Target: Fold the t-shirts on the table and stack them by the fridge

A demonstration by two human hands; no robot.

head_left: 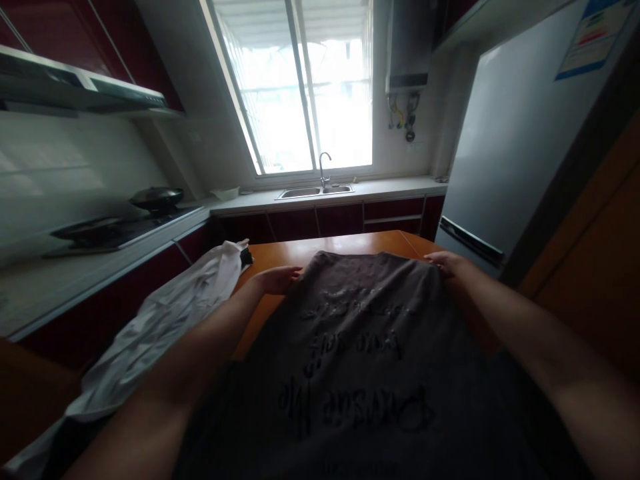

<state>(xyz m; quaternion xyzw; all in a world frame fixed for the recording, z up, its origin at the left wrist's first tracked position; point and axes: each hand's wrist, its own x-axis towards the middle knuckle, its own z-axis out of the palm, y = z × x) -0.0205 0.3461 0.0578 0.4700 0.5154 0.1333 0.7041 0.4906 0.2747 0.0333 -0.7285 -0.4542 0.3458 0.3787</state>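
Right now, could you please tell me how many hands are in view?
2: the left hand holds the dark printed garment near its far left corner, the right hand near its far right corner. Some fingers are hidden.

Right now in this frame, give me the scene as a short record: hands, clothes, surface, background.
Left hand: pinches an edge of the shirt
Right hand: pinches the shirt's opposite side
Shirt: dark, spread between the hands, lettering upside down in this view
White garment: left of the shirt, rumpled
Table: orange-brown, under the shirt's far edge
Back: sink below the window
Right side: fridge
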